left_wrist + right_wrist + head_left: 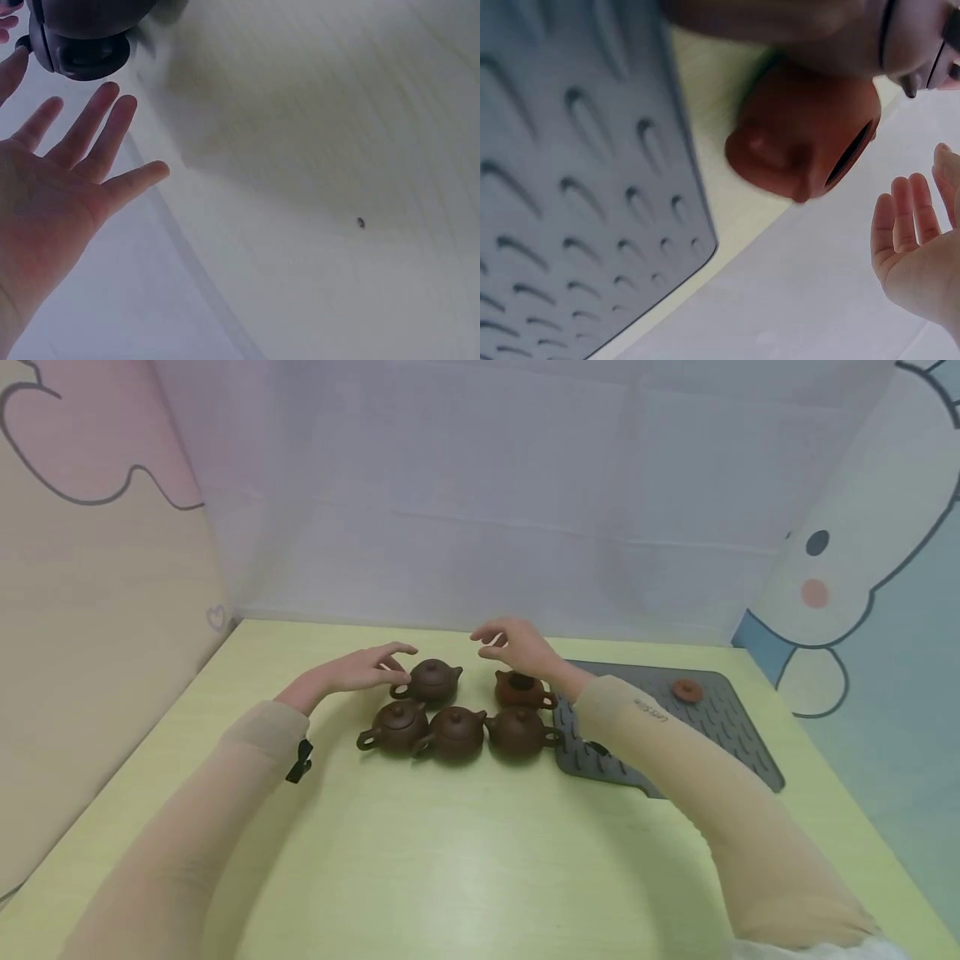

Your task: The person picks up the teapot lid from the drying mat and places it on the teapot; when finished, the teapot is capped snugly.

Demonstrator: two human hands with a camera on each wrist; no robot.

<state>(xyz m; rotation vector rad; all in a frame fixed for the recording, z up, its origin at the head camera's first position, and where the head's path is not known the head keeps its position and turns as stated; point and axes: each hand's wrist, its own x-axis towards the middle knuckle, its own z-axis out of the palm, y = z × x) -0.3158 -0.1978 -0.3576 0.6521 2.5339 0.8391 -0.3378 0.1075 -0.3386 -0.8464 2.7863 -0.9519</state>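
Several small dark brown lidded teapots stand grouped on the table: one at the back left (pixel 433 682), one at the front left (pixel 400 728), one in the front middle (pixel 457 737) and one at the front right (pixel 516 735). Behind the last stands a redder teapot (pixel 802 135) with its top uncovered. My left hand (pixel 356 670) is beside the back-left teapot, fingers extended and spread in the left wrist view; whether it touches the pot I cannot tell. Above the redder teapot hovers my right hand (pixel 521 647), holding nothing, its fingers loosely bent.
A grey ridged mat (pixel 723 727) lies on the right of the pale yellow table (pixel 450 860), partly under my right forearm. On it sits a reddish teapot lid (pixel 687 691). A pale curtain (pixel 480 527) hangs behind the table's back edge.
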